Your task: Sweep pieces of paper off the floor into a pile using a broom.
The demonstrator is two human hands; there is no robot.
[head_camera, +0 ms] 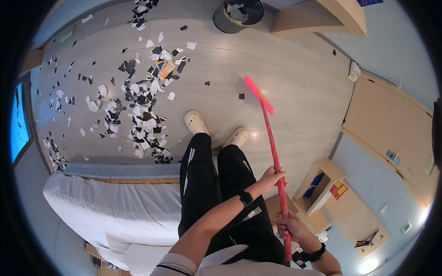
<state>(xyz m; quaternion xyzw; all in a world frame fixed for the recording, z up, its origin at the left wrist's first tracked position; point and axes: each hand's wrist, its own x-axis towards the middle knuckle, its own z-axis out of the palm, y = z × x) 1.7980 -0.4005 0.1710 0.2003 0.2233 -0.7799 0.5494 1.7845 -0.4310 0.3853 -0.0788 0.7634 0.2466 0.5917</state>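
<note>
Both my hands grip the red handle of a broom (271, 138). My left hand (272, 179) closes around the handle partway up, and my right hand (290, 226) holds it lower, near its end by my waist. The broom's pink bristle head (258, 95) is over the floor ahead of my feet; whether it touches the floor I cannot tell. A small black scrap (241, 96) lies just left of the bristles, with another black scrap (207, 83) farther left. Black and white torn scraps (143, 103) spread in a long heap on the left, an orange packet (167, 70) among them.
A black trash bin (229, 24) with crumpled white material inside stands at the top. The bed (131, 207) is at lower left, a lit screen (19, 122) at far left. A wooden door (386, 138) and an open cabinet (319, 186) are on the right.
</note>
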